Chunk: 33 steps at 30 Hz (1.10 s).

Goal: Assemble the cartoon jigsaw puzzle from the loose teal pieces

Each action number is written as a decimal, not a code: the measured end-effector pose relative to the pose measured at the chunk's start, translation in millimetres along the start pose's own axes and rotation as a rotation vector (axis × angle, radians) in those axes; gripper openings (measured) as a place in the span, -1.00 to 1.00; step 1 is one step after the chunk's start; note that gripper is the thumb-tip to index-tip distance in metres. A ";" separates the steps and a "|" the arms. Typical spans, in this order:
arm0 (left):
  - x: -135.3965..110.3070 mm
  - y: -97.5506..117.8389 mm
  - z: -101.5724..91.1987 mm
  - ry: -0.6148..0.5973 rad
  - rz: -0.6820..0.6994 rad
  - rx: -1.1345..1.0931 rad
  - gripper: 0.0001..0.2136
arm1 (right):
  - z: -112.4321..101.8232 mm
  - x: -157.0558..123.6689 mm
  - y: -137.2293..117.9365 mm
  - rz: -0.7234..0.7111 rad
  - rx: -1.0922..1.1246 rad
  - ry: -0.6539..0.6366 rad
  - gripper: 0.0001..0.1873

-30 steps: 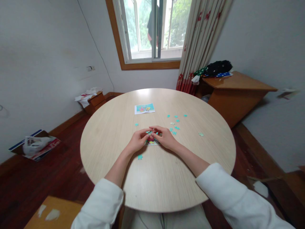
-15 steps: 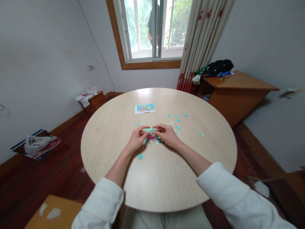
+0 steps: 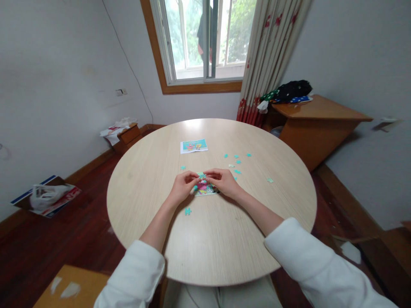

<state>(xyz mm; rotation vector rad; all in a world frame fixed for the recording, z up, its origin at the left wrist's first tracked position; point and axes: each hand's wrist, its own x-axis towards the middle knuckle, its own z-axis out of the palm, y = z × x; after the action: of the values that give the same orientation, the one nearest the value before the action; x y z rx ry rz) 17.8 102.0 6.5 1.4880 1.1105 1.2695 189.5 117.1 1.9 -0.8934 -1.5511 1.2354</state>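
Observation:
A partly assembled jigsaw puzzle (image 3: 204, 191), with pink, yellow and teal printing, lies flat on the round table (image 3: 218, 239). My left hand (image 3: 184, 187) is curled at its upper left, thumb and fingers closed on its edge. From the right, my right hand (image 3: 224, 182) reaches across the puzzle, fingers bent and thumb pressed inward on it. The two hands' fingertips nearly meet over the upper part. Both hands cover some of the puzzle, and any single piece between the fingertips is too small to make out.
One loose teal piece (image 3: 188, 211) lies nearer me, another piece (image 3: 183, 167) beyond my left hand. Several teal pieces (image 3: 238, 162) and a pale piece (image 3: 270, 180) lie to the right. A printed picture sheet (image 3: 194, 146) is farther back. A wooden desk (image 3: 321, 109) holds cloth.
The view has shifted slightly. My right fingertips have moved a little over the puzzle's top, and both hands stay on the puzzle. The loose pieces lie as before.

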 end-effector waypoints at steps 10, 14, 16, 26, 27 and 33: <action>0.4 -0.2 -1.0 0.001 0.013 0.014 -0.81 | 0.1 0.3 1.5 0.016 -0.011 -0.003 -0.65; 1.0 -2.6 -1.6 0.004 0.013 0.029 -0.79 | -0.1 0.7 2.7 0.020 -0.019 -0.007 -0.65; 1.0 -3.3 -2.0 0.003 0.014 0.039 -0.79 | -0.4 0.6 2.7 0.022 -0.026 -0.007 -0.65; -0.5 0.1 -2.3 -0.001 0.019 0.060 -0.83 | -1.2 -0.3 -0.1 0.019 -0.047 -0.008 -0.68; -0.6 -0.1 -2.4 -0.002 0.020 0.063 -0.83 | -1.1 -0.3 0.0 0.020 -0.047 -0.009 -0.68; -0.1 -3.2 -3.1 -0.015 0.023 0.077 -0.83 | -1.4 0.4 -0.3 0.019 -0.055 -0.017 -0.67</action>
<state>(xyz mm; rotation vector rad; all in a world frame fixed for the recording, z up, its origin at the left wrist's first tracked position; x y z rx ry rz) 14.5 102.8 3.7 1.5690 1.1466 1.2419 190.8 117.8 2.4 -0.9368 -1.6007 1.2217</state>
